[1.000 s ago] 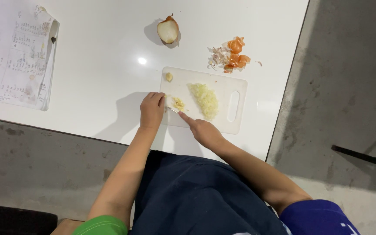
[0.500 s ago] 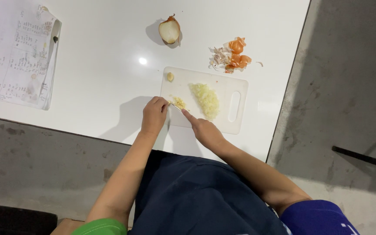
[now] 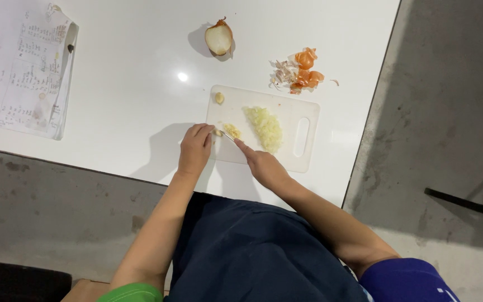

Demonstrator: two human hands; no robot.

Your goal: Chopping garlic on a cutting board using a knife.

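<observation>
White tabletop over grey concrete floor | your left hand (image 3: 194, 149) fingers curled, pinning small onion piece (image 3: 231, 131) at cutting board (image 3: 286, 114) left edge | your right hand (image 3: 264, 165) clamped on knife (image 3: 228, 136), blade angled toward left fingers | chopped pile (image 3: 266, 128) just right.

Both hands (image 3: 195, 150) (image 3: 264, 165) at onion bits (image 3: 231, 131) on cutting board (image 3: 286, 114)

We see a glossy white rectangular surface (image 3: 129, 106). On it lies a white plastic cutting board with a handle slot (image 3: 300, 114); beyond the board rest a halved brown-skinned onion (image 3: 219, 38) and a small heap of orange and pale peelings (image 3: 300, 71). At the far left lie handwritten paper sheets (image 3: 18, 72).
</observation>
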